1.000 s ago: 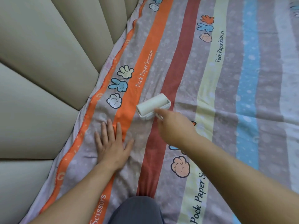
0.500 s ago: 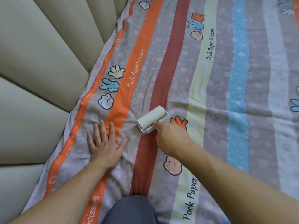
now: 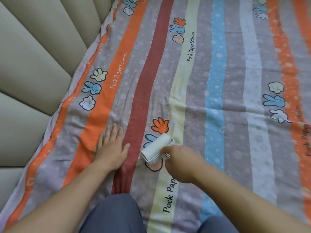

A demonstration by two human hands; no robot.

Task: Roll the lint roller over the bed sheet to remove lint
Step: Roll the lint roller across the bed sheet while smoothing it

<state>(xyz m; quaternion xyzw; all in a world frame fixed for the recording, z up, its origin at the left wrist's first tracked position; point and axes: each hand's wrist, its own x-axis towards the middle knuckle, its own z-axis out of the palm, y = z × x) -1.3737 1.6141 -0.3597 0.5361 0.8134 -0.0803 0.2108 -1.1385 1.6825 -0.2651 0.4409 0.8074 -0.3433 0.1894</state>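
A beige padded headboard point(image 3: 33, 64) is seen left of the left hand point(image 3: 111, 148), which is laid flat, fingers straight, on the multicoloured striped fabric bed sheet point(image 3: 218, 81). Just right of it, the white cylindrical lint roller point(image 3: 156, 148) is set on the sheet, its handle gripped by the right hand point(image 3: 181, 163).

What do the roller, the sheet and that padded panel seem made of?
Lint roller: white matte paper roll, likely plastic frame. Bed sheet: printed woven cloth, matte, creased. Padded panel: beige leather or vinyl, going by its soft sheen.
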